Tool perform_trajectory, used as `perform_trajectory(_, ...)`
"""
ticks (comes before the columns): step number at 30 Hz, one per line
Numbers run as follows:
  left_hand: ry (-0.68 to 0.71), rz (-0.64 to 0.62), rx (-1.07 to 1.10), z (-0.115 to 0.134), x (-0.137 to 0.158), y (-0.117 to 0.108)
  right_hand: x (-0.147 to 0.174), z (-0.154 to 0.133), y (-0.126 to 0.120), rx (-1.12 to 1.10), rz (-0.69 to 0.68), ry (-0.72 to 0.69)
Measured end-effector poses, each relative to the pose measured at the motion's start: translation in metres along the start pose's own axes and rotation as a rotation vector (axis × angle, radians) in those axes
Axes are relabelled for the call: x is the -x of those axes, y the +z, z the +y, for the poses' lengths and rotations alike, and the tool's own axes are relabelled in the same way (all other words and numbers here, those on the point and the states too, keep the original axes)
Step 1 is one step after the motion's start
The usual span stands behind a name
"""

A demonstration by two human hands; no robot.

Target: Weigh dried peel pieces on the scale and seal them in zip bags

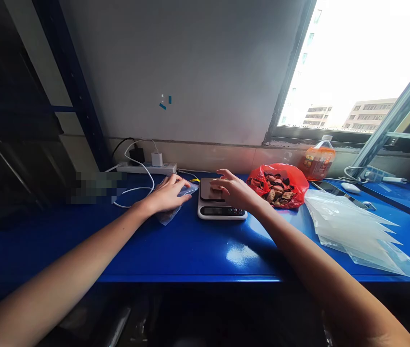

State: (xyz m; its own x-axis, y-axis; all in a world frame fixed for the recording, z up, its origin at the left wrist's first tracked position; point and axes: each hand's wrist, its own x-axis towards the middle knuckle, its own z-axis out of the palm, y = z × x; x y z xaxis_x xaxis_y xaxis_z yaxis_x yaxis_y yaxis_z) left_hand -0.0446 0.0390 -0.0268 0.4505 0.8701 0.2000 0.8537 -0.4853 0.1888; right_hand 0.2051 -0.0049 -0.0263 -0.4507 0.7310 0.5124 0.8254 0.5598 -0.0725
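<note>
A small digital kitchen scale stands on the blue worktop. On its pan lies a brownish dried piece, partly covered by my right hand. That hand hovers over the pan with its fingers apart; whether a fingertip touches the piece I cannot tell. Left of the scale, my left hand rests on a clear plastic bag, thumb and fingers spread. Just right of the scale sits an open red plastic bag, full of dried brown and reddish pieces.
Clear plastic bags lie fanned out on the right of the blue worktop. Behind them are an orange drink bottle, a phone and a white mouse. A power strip with chargers and cables runs along the wall.
</note>
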Motion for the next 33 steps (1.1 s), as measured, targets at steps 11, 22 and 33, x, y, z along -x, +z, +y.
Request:
perform_trajectory(11, 0.014, -0.11, -0.021, 0.009, 0.007, -0.008, 0.02, 0.059, -0.049, -0.037, 0.464, 0.302)
perform_trajectory(22, 0.011, -0.193, -0.06, 0.01, 0.007, -0.011, 0.059, 0.129, -0.063, -0.019, 0.706, 0.877)
perform_trajectory(33, 0.012, -0.247, -0.08, 0.014, 0.008, -0.014, 0.049, 0.141, -0.032, 0.089, 0.455, 0.839)
